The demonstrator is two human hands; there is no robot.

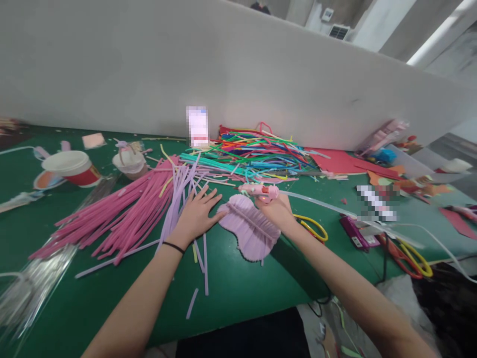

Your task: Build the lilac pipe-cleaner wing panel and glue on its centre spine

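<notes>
My left hand (197, 215) lies flat with fingers spread on the green table (238, 288), its fingertips touching the left edge of a lilac pleated piece (250, 229) made of pipe cleaners. My right hand (278, 209) is closed round a pink glue gun (259, 190), whose nozzle points left over the top edge of the lilac piece. A clear glue stick (316, 203) sticks out of the gun to the right. Lilac pipe cleaners (179, 191) lie just left of my left hand.
A heap of pink pipe cleaners (122, 214) spreads left, and mixed coloured ones (257, 149) lie at the back. Paper cups (72, 168) stand far left. Yellow-handled scissors (313, 228), a purple box (356, 233) and red sheets (343, 161) lie right. A grey partition (223, 74) runs behind.
</notes>
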